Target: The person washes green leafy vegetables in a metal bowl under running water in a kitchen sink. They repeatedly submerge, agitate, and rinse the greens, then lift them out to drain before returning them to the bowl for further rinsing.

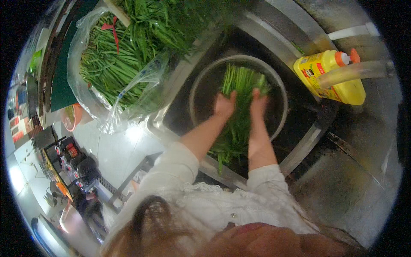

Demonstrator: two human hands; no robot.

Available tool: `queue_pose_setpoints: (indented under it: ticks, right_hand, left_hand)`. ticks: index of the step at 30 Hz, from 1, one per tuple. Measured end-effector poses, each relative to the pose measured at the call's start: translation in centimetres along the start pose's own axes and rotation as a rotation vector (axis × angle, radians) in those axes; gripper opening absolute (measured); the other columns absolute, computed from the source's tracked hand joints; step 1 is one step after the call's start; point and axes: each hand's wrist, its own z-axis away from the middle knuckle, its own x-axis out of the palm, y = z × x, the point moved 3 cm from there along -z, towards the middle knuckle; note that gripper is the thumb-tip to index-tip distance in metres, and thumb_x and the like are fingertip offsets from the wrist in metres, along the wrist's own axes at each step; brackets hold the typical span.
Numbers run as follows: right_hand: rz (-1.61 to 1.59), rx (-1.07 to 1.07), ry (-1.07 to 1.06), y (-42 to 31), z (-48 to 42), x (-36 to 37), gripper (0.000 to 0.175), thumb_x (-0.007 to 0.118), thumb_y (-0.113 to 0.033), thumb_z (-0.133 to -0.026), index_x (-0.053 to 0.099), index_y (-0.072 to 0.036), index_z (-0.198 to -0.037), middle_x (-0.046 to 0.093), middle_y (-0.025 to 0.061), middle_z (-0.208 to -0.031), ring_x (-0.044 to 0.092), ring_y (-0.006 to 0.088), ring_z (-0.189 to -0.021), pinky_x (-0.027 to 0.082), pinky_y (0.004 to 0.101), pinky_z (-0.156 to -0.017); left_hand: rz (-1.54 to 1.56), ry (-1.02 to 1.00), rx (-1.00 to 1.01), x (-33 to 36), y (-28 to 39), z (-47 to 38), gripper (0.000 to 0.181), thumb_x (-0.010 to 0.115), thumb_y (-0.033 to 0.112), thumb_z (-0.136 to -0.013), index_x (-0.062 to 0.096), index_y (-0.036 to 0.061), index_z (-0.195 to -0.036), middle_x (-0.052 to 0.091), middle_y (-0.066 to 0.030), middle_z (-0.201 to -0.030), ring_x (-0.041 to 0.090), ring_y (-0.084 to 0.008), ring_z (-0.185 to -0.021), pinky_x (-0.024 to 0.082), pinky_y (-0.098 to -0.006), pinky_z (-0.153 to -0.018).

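Note:
Both of my hands grip one bundle of long leafy green vegetables [243,80] with pale green stalks. My left hand [225,103] clasps its left side, and my right hand [258,104] its right side, slightly blurred. The bundle is over a round metal basin [196,86], stalk ends pointing away from me and leaves trailing over the near rim. Around the basin is a dark sink with a metal edge [179,78]. How deep the stalks reach into the basin, and whether it holds water, I cannot tell.
Left of the sink, a clear plastic bag [114,119] holds more stalks, some tied with red ribbon [115,33]. Leafy greens [157,27] lie beyond it. A yellow pump bottle [330,77] lies tilted at the right, behind a blurred pale spout [353,73]. An orange container [76,115] is at far left.

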Motion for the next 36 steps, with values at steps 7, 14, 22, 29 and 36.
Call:
queue_pose_setpoints:
  ticks: [7,14,22,29,36]
  right_hand:
    - [0.045,0.053,-0.224,-1.0,1.6,-4.3,0.093,0.066,-0.052,-0.085,0.023,0.004,-0.146,0.039,0.0296,-0.141,0.043,0.0416,-0.128,0.04,0.0487,-0.103]
    - [-0.309,0.168,-0.115,1.9,-0.3,-4.7,0.084,0.055,-0.052,-0.091,0.026,0.005,-0.145,0.039,0.0265,-0.143,0.041,0.0407,-0.13,0.036,0.0463,-0.106]
    - [0.029,0.075,-0.221,0.6,1.3,-4.4,0.088,0.065,-0.05,-0.085,0.028,0.006,-0.143,0.033,0.0274,-0.146,0.038,0.0413,-0.132,0.038,0.048,-0.105]
    - [-0.231,0.062,-0.232,-0.2,3.4,-1.9,0.085,0.069,-0.046,-0.083,0.033,0.006,-0.14,0.043,0.0303,-0.138,0.047,0.044,-0.123,0.039,0.048,-0.103]
    - [-0.067,0.016,-0.282,2.1,1.0,-5.1,0.081,0.072,-0.04,-0.082,0.035,0.003,-0.14,0.055,0.0278,-0.126,0.053,0.0427,-0.117,0.042,0.0478,-0.099]
  left_hand:
    - [0.011,-0.073,-0.048,-1.6,-2.0,-1.5,0.092,0.059,0.061,-0.083,0.035,-0.0068,-0.139,0.065,-0.0234,-0.11,0.064,-0.0363,-0.103,0.053,-0.0445,-0.083]
    - [-0.026,-0.036,-0.097,-2.9,-0.3,-0.2,0.096,0.055,0.066,-0.083,0.027,-0.0025,-0.144,0.043,-0.0266,-0.139,0.048,-0.0379,-0.124,0.045,-0.0495,-0.095]
    - [-0.011,-0.094,0.062,-0.2,-2.8,-2.4,0.095,0.057,0.058,-0.087,0.018,-0.0061,-0.146,0.045,-0.0296,-0.137,0.052,-0.0395,-0.121,0.045,-0.0432,-0.097]
    - [-0.339,0.147,0.057,4.4,-8.1,-4.9,0.089,0.056,0.056,-0.088,0.025,-0.0083,-0.142,0.055,-0.032,-0.122,0.059,-0.0427,-0.106,0.048,-0.0504,-0.089]
    - [-0.046,-0.24,-0.013,-2.4,-2.8,-2.0,0.096,0.057,0.061,-0.085,0.025,-0.0074,-0.144,0.043,-0.0292,-0.139,0.046,-0.0402,-0.127,0.041,-0.0466,-0.101]
